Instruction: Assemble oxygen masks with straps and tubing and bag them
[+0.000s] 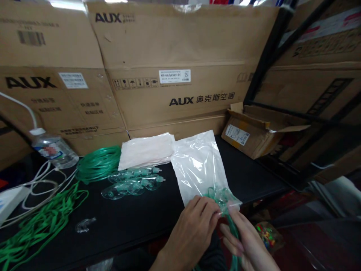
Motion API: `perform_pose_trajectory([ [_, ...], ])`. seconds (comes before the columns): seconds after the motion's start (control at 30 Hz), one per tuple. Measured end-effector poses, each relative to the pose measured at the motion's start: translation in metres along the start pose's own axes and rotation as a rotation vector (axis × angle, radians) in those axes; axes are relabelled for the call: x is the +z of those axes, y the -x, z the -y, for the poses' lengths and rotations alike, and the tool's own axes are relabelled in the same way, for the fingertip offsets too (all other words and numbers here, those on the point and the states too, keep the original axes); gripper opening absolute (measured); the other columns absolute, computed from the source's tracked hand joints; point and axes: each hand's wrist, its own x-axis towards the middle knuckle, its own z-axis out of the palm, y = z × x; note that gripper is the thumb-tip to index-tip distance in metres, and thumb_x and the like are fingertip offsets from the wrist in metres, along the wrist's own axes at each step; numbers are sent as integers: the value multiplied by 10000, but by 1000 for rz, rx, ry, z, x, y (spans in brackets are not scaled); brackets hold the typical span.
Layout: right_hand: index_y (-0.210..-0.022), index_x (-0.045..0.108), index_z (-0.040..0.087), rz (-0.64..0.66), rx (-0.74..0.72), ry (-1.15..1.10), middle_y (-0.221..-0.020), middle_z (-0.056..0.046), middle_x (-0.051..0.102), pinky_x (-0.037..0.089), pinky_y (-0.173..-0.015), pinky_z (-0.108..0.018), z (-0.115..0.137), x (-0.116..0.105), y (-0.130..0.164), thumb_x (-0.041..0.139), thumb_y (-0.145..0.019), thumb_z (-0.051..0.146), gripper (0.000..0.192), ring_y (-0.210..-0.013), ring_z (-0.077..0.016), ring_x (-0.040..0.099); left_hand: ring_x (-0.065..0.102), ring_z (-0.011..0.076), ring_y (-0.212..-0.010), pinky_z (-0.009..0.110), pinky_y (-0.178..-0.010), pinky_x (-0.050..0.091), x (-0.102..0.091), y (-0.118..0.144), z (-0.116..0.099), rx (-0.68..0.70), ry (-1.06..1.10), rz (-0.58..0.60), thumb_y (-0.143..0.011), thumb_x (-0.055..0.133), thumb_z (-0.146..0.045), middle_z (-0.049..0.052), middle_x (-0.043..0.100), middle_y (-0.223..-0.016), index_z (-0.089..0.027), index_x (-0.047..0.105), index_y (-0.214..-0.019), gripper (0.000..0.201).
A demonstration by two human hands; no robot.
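Observation:
A clear plastic bag [197, 165] lies on the black table [135, 222], its open mouth toward me. My left hand [194, 229] pinches the bag's near edge. My right hand [242, 241] grips the same edge together with green tubing [218, 195] that sits partly inside the bag and trails down between my hands. Both hands are at the table's front edge.
Clear masks with green fittings [135, 182] lie mid-table beside a stack of bags [146, 150]. A coil of green tubing [98, 163], green elastic straps [36, 226], a water bottle [53, 150] and white cables sit left. Cardboard boxes [180, 67] line the back; a small open box [254, 131] sits right.

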Motion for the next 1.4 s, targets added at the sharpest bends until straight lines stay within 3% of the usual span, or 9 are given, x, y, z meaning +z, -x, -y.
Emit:
perform_pose_trajectory([
  [0.1,-825,691,171,18,-32,-31,-474,133,393,172,-374,-97,-2,8,-4,950,-649,526,474,-388,11,175,656,220,-923,368,-837,589,2,-2,3,-41,51,-35,-1052,483,-130,38,683,-1006,-210,564,-1027,116],
  [0.33,-754,748,143,-12,-147,-104,-506,82,476,337,-428,-150,-1,7,-21,989,-594,470,436,-447,-40,351,664,200,-883,329,-793,598,-6,-13,11,21,5,17,-1069,429,-143,50,651,-985,-277,567,-1380,366],
  [0.53,-709,769,152,-72,-162,-105,-506,45,559,417,-475,-198,-7,0,-35,1013,-530,450,424,-493,-91,468,664,222,-828,368,-744,565,2,-32,9,67,-180,-37,-1050,540,-247,33,668,-916,-235,680,-1171,185],
  [0.67,-685,772,154,-22,-140,-83,-497,52,548,416,-456,-176,-8,2,-36,985,-617,427,353,-478,-82,474,647,203,-789,342,-719,537,3,-41,11,35,-158,-77,-1042,554,-233,21,644,-863,-247,704,-1121,170],
  [0.8,-829,840,177,-83,-82,-84,-715,-18,766,589,-689,-232,-8,0,-34,996,-595,412,367,-713,-177,718,627,199,-765,325,-689,529,1,-42,10,-40,9,-195,-1060,509,-258,29,615,-822,-235,726,-1065,219],
  [0.97,-979,834,170,-107,-63,-102,-908,-72,833,613,-833,-308,-11,1,-35,978,-641,387,426,-914,-251,777,628,193,-747,316,-684,527,1,-37,10,-72,41,-154,-1055,508,-239,29,626,-819,-236,726,-1056,218],
  [1.2,-906,821,193,-179,-146,-170,-814,-35,816,621,-878,-369,-11,16,-40,988,-610,359,379,-851,-250,771,605,203,-746,348,-688,463,-4,-42,13,122,-148,-134,-1019,580,-221,13,642,-808,-214,697,-953,135],
  [1.3,-984,825,228,-178,-176,-166,-904,-23,827,618,-854,-301,-7,25,-39,955,-675,339,352,-841,-202,759,623,193,-826,348,-764,479,-8,-38,16,132,-86,-155,-1022,603,-239,2,675,-884,-229,692,-982,99],
  [1.4,-948,825,257,-110,-145,-212,-915,1,823,623,-719,-231,-4,31,-36,955,-666,308,315,-777,-163,749,640,201,-1024,398,-992,482,-15,-28,23,33,-17,-152,-999,665,-268,9,696,-1065,-248,683,-1050,57],
])
